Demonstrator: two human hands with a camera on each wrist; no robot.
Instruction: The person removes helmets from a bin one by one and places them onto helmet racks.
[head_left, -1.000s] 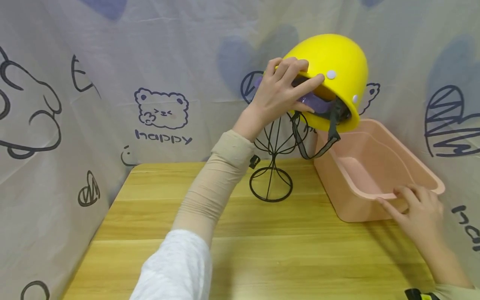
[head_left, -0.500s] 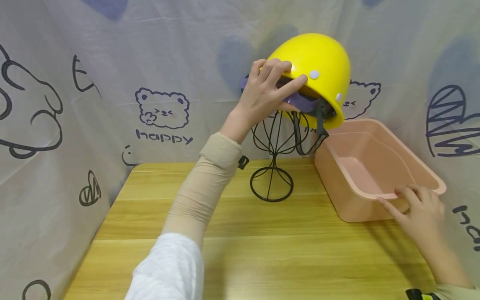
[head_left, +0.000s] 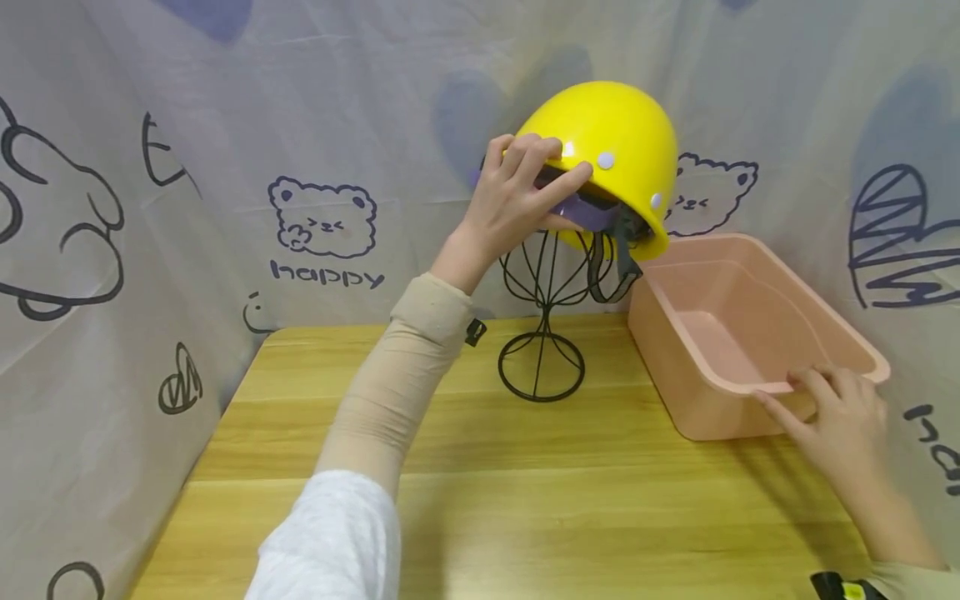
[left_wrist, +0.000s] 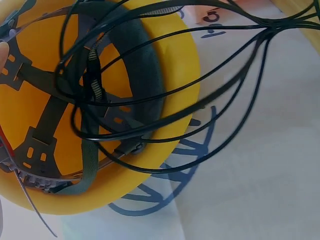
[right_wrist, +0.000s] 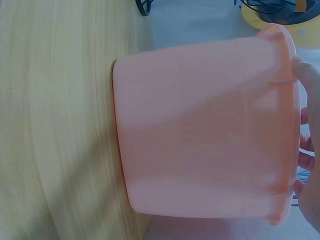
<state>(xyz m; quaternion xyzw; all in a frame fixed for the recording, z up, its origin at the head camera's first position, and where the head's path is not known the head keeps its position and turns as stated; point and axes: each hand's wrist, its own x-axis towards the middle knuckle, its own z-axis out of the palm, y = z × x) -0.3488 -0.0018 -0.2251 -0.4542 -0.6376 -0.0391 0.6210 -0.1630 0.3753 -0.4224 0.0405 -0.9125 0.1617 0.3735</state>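
We hold the yellow helmet [head_left: 611, 137] by its brim with our left hand [head_left: 517, 204], fingers curled over the edge and thumb beneath, so the grip is closed firmly on the shell. The helmet sits tilted just above the rounded top of the black wire stand [head_left: 546, 321], and the left wrist view shows the stand's wires [left_wrist: 190, 95] already reaching up into the helmet's dark webbing [left_wrist: 100, 125]. To the right of the stand, our right hand [head_left: 836, 417] rests on the near rim of the pink plastic tub [head_left: 697, 367], fingers lying fairly straight over the edge; the right wrist view shows fingertips [right_wrist: 305, 150] at that rim. The stand and tub both rest on the wooden table [head_left: 480, 500]. In our judgement, doing this well means levelling the helmet so its inner band centres on the wire dome, keeping the hanging chin strap [head_left: 611, 275] clear of the wires, and lowering gently so the light stand does not tip.
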